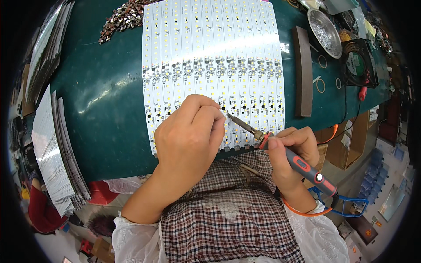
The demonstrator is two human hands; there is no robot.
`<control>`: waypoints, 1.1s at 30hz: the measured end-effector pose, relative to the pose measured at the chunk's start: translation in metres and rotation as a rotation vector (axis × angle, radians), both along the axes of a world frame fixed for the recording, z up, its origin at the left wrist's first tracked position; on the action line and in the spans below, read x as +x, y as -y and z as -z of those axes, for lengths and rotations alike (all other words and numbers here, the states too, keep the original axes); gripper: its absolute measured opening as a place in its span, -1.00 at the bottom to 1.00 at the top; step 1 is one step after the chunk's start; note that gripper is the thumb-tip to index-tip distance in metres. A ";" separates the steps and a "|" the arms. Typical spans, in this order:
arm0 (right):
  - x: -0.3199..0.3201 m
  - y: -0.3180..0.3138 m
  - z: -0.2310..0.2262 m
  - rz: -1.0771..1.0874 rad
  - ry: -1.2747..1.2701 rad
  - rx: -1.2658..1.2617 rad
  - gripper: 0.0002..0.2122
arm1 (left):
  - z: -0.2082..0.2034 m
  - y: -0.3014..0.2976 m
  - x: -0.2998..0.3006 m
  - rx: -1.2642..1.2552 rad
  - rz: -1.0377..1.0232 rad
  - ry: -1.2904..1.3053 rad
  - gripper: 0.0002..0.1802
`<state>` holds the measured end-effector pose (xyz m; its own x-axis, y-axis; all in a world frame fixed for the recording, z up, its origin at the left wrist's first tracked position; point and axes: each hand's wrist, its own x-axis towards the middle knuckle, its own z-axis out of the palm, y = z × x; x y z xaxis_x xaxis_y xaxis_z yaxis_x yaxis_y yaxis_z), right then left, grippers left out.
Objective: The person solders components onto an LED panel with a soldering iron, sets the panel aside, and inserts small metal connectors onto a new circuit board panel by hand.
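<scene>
Soldering appears under way on the white LED panel [213,85], the tip of the soldering iron [303,165] over its near part, but the view is too coarse to tell which joints are done or remain, or whether the curled fingers of the left hand [187,136] pinch anything. The panel lies on the green surface [105,127] beneath those fingers; to their right, the right hand's [280,168] fingers grip the iron

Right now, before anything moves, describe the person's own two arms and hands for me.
The left hand and right hand are both ungloved, with no ring, watch or bracelet visible. The forearms are bare up to a loose, thin white fabric left sleeve and a matching white right sleeve.
</scene>
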<state>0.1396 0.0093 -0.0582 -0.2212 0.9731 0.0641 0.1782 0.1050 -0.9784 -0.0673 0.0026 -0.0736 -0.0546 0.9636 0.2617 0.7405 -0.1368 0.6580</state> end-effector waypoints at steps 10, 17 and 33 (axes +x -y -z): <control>0.001 0.000 0.002 -0.007 0.013 0.023 -0.77 | -0.012 0.004 -0.008 -0.089 -0.059 0.079 -0.84; -0.008 -0.001 0.001 -0.024 -0.017 0.046 -0.75 | -0.006 0.005 -0.009 -0.073 -0.050 0.057 -0.85; -0.012 0.000 0.005 -0.045 0.051 0.067 -0.74 | 0.000 0.002 -0.008 -0.026 -0.044 0.030 -0.81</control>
